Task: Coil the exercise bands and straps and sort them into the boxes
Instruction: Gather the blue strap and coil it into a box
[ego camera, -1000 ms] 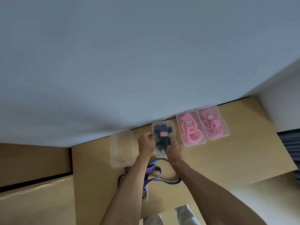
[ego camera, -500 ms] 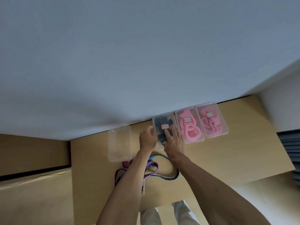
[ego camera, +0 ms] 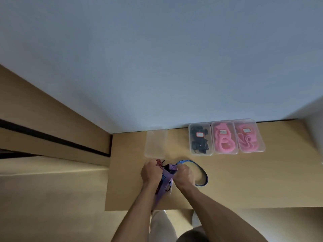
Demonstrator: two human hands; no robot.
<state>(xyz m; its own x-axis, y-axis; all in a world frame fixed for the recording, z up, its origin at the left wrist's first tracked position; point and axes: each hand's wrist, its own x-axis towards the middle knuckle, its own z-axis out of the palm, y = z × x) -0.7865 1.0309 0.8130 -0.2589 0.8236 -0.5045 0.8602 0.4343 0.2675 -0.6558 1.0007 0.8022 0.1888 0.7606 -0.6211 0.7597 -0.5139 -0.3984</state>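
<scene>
Both hands (ego camera: 151,172) withdrawn from box (ego camera: 200,139), gripping straps (ego camera: 167,177)

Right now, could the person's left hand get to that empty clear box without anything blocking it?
Probably yes. The empty clear box sits just beyond the left hand with bare desk between them, but that hand grips the purple strap, which it would have to release or carry along.

Flat purple strap with dark stripes (ego camera: 165,179); red ribbed band end (ego camera: 159,162) at its 11 o'clock; blue, dark-edged band loop (ego camera: 203,173) at 3 o'clock. Clear plastic boxes: one with black contents (ego camera: 200,139), two with pink (ego camera: 224,138) (ego camera: 248,137), red-bordered white labels. Tan wooden table (ego camera: 244,180).
</scene>
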